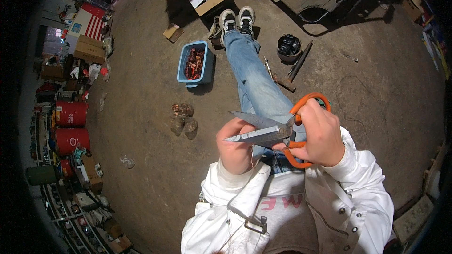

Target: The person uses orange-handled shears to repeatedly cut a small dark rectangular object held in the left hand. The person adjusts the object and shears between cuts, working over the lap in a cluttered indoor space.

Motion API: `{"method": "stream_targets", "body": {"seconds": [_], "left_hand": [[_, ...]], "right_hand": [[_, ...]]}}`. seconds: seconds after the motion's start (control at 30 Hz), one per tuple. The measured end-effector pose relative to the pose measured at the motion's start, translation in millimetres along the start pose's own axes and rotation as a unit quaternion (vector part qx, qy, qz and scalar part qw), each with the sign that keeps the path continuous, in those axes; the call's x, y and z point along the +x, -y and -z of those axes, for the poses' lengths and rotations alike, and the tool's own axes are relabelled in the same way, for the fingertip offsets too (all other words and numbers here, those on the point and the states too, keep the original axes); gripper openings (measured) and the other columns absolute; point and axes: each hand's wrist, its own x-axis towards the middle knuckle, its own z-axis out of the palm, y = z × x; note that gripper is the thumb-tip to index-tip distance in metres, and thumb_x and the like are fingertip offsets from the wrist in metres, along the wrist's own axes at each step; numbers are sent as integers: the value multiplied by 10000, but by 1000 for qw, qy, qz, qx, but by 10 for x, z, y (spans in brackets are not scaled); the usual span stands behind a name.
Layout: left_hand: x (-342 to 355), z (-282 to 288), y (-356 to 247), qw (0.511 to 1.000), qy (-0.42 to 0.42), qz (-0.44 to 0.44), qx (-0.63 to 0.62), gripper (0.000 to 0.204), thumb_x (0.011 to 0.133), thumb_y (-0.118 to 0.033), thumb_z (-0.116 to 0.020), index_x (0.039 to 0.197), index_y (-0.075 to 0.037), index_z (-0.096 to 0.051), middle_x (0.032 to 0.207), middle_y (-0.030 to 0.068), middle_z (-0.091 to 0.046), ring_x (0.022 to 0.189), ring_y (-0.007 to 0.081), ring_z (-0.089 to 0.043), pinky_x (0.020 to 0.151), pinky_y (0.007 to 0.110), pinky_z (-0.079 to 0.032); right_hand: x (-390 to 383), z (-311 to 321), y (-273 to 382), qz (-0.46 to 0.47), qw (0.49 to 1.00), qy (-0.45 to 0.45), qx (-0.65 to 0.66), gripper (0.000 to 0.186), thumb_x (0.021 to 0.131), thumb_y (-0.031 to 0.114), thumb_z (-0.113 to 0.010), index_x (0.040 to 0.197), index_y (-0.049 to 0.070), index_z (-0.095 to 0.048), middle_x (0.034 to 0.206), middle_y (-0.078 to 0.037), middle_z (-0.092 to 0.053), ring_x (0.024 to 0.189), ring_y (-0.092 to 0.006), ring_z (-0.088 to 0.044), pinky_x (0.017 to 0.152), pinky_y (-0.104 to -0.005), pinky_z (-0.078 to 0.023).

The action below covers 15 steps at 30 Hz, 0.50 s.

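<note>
Head view: person seated on floor (141, 113), legs outstretched.
Right hand (322, 136): closed through orange handles of scissors (278, 131), blades parted.
Left hand (235, 148): fingers curled, pinching something small at the blades; item not discernible.
Step, judged: cutting.
Next move, judged: keep fingertips off the blades.
Nearby: blue bin (194, 63).

Open scissors blades (256, 129) cross just above the left hand (235, 148) fingers (230, 131), barring upward passage; bare floor (141, 178) left of them lies open; the outstretched legs (254, 80) block beyond.
</note>
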Motion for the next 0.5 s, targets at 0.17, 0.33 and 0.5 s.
{"method": "stream_targets", "body": {"seconds": [0.17,0.33,0.5], "left_hand": [[-2,-60,3,996,4,29,-79,231,892,-175,-670,975,-3,-540,697,-21,-522,616,61,-467,581,232,-381],[17,-70,63,979,49,20,-198,181,939,-70,-555,1043,62,-621,693,-19,-540,555,38,-395,493,198,-276],[2,-41,46,989,40,24,-143,305,896,-213,-694,1032,20,-551,721,-30,-537,651,61,-487,610,229,-400]], "right_hand": [[12,-56,-41,26,997,-63,-26,518,523,245,-867,867,29,-545,759,-94,-494,604,-273,-536,536,-356,-434],[-3,-72,-59,19,995,-79,-63,446,506,141,-791,871,34,-558,752,-92,-507,631,-285,-551,552,-368,-444],[12,-64,-60,0,998,-56,-13,424,528,118,-768,885,46,-552,783,-81,-546,694,-272,-589,582,-372,-468]]}}
